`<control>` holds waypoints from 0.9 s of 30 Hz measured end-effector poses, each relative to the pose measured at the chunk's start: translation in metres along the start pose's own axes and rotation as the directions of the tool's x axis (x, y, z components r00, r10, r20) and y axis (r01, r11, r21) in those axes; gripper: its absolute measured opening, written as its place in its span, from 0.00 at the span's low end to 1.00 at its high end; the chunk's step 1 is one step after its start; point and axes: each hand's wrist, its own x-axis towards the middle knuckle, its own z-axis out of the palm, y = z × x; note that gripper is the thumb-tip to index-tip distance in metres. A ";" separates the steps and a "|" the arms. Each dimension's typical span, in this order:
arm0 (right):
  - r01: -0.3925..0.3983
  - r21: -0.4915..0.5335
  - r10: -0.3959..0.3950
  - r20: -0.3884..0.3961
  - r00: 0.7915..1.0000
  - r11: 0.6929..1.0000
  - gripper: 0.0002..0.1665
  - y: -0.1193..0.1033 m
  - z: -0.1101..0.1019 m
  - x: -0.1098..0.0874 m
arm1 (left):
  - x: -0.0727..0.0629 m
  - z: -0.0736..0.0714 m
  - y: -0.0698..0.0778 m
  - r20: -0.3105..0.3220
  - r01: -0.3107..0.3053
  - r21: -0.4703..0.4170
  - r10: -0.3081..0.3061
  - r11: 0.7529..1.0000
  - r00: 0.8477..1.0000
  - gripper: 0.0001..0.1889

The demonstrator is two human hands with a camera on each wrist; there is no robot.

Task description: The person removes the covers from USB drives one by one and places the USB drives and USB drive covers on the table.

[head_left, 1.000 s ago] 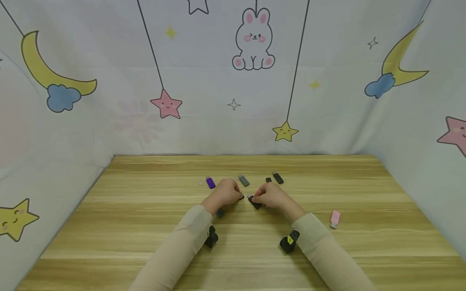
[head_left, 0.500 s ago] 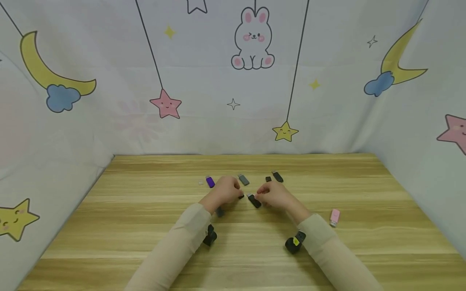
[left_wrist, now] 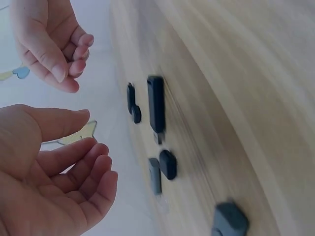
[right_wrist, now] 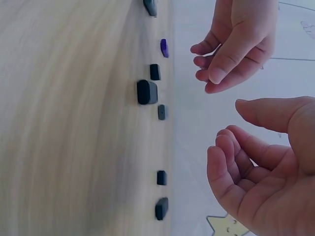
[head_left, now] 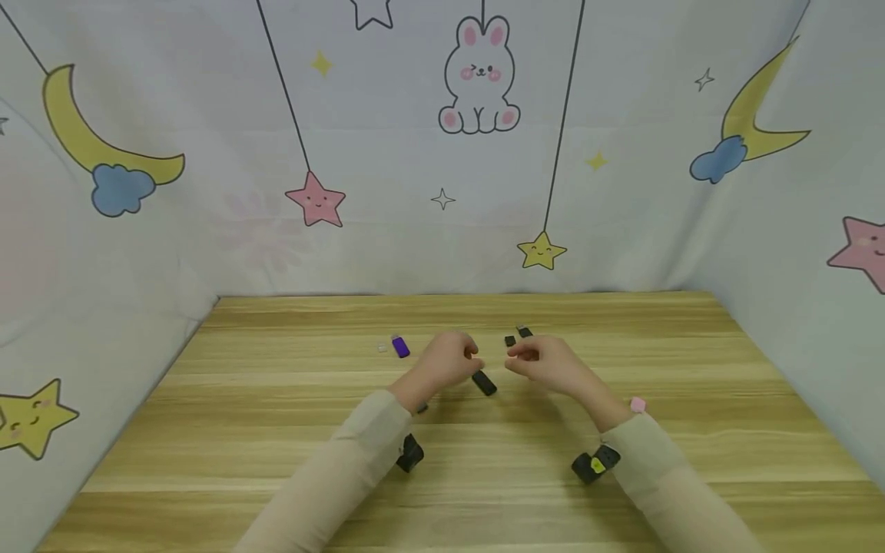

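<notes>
My left hand (head_left: 449,359) hovers above the table beside a black USB stick (head_left: 485,382), its fingers loosely bent and holding nothing. To the right of that stick, my right hand (head_left: 549,362) is also raised and holds nothing, with thumb and fingers apart. In the left wrist view the stick's metal plug shows, and a small black cap (left_wrist: 168,164) lies by its plug end. A grey USB stick (left_wrist: 154,175) rests beyond that cap; the left hand hides it in the head view. Another black USB stick (head_left: 525,332) and black cap (head_left: 510,341) lie behind the right hand.
A purple USB stick (head_left: 401,347) and a small clear cap (head_left: 382,349) lie at the back left. On the right, a pink USB stick (head_left: 638,405) is partly covered by the right sleeve. A dark grey piece (head_left: 422,408) lies near the left wrist.
My right hand has let go of the black USB stick and moved up and right. My left hand has left the small black cap on the table and lifted slightly rightward.
</notes>
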 end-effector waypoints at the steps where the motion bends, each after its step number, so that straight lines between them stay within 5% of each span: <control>1: 0.006 -0.002 -0.006 -0.006 1.000 1.000 0.21 0.001 -0.003 -0.003 | -0.001 0.001 0.004 -0.001 -0.011 -0.004 0.011 1.000 1.000 0.16; 14: 0.115 -0.032 -0.116 -0.026 0.993 0.993 0.20 0.015 -0.043 -0.038 | -0.007 0.019 0.048 0.005 -0.144 -0.041 0.144 0.989 0.990 0.15; 27: 0.174 -0.054 -0.173 0.014 0.985 0.983 0.16 0.041 -0.066 -0.066 | -0.010 0.049 0.074 0.017 -0.222 -0.038 0.222 0.974 0.975 0.13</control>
